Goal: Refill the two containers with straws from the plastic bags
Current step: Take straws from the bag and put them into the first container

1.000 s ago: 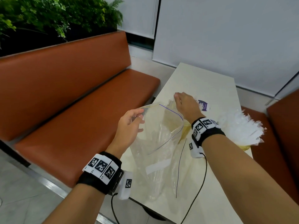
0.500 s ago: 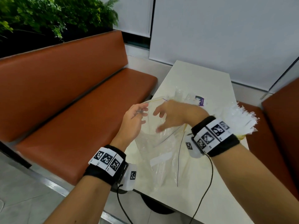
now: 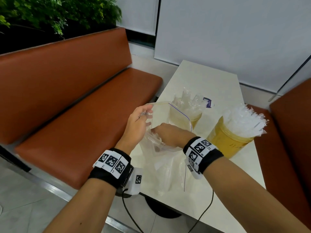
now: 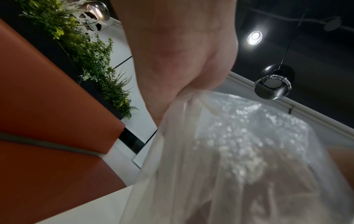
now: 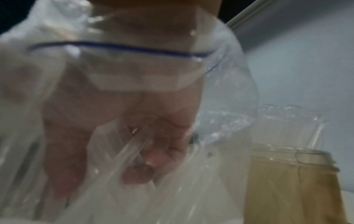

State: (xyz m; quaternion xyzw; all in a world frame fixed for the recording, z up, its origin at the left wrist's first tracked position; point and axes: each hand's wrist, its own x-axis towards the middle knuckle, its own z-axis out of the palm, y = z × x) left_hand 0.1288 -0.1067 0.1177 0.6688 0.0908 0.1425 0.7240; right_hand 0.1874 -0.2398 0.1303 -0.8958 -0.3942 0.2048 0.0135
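A clear zip bag (image 3: pixel 168 167) stands open at the table's near left edge. My left hand (image 3: pixel 139 121) pinches its rim and holds the mouth up; in the left wrist view the hand (image 4: pixel 182 60) grips the bag's plastic (image 4: pixel 229 151). My right hand (image 3: pixel 170 135) is sunk into the bag to the wrist. Seen through the plastic, its fingers (image 5: pixel 153 157) curl round clear wrapped straws (image 5: pixel 132 145). A yellow container (image 3: pixel 227 145) packed with wrapped straws (image 3: pixel 244 118) stands to the right. A second yellow container (image 3: pixel 196 119) with straws (image 3: pixel 186 103) stands just behind the bag.
The narrow white table (image 3: pixel 210 78) runs away from me toward a white wall. An orange bench (image 3: pixel 75 118) lies to the left with plants (image 3: pixel 58 12) behind it, and another orange seat (image 3: pixel 292 132) is at the right. A small purple-marked item (image 3: pixel 207 102) lies past the containers.
My right hand left the bag's far rim, swung toward me and went down inside the bag. My left hand kept its pinch on the rim. The camera view shifted, and both containers now show.
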